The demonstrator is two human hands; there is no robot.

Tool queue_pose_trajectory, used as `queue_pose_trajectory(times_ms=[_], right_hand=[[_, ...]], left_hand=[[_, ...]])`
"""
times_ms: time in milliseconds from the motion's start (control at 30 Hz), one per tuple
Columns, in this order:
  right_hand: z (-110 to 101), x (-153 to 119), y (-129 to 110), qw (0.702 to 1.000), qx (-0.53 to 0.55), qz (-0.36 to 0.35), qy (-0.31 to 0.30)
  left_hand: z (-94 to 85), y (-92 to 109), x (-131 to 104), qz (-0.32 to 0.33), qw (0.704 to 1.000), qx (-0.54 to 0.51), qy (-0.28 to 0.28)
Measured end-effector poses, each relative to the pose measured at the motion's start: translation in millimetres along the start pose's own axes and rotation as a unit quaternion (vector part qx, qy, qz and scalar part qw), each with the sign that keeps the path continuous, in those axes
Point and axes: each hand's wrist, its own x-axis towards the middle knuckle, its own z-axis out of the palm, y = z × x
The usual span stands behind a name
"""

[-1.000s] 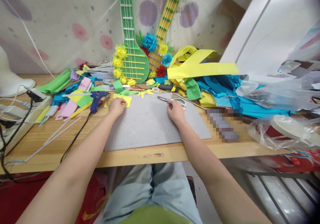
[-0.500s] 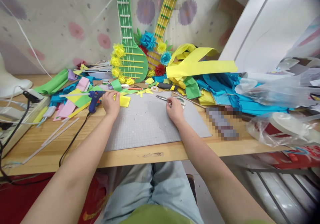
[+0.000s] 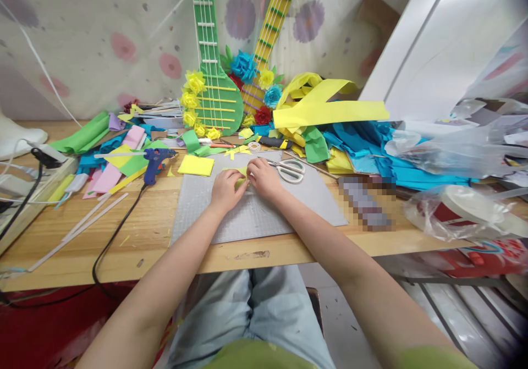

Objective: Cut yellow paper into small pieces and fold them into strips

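My left hand (image 3: 226,191) and my right hand (image 3: 264,179) are close together over the grey cutting mat (image 3: 243,223). Between their fingertips is a piece of yellow paper (image 3: 240,182), pinched from both sides and partly covered by the fingers. A folded stack of yellow paper (image 3: 196,165) lies at the mat's far left corner, apart from my left hand. Just right of my right hand, a pair of scissors (image 3: 292,171) rests on the mat, its blades partly behind the hand.
On the left lie a blue glue gun (image 3: 154,163) with a black cord and white glue sticks (image 3: 88,220). Green (image 3: 223,102) and yellow (image 3: 270,33) paper-flowered instrument models lean on the wall. Blue crepe paper (image 3: 363,143) and a plastic-wrapped roll (image 3: 466,209) sit at right.
My left hand has left the yellow paper stack and moved right with a piece of yellow paper. My right hand has let go of the scissors and moved left to meet it.
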Motion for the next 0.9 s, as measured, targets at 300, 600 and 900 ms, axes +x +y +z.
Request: queue_pose_trajectory(times_ms=[300,600,900], right_hand=[[9.2,-22.3,17.2,0.979,0.188,0.081,0.011],[9.6,-22.3,-0.4,0.993,0.097,-0.051,-0.040],[11.9,-20.8,1.5,0.998,0.053,0.038,-0.013]], left_hand=[[-24.4,-27.2,-5.6,-0.032,0.995,-0.032,-0.094],[-19.0,-40.7,-4.1,-0.054,0.988,-0.065,-0.129],[-33.5,-39.1,-0.4,-0.077,0.979,-0.131,-0.134]])
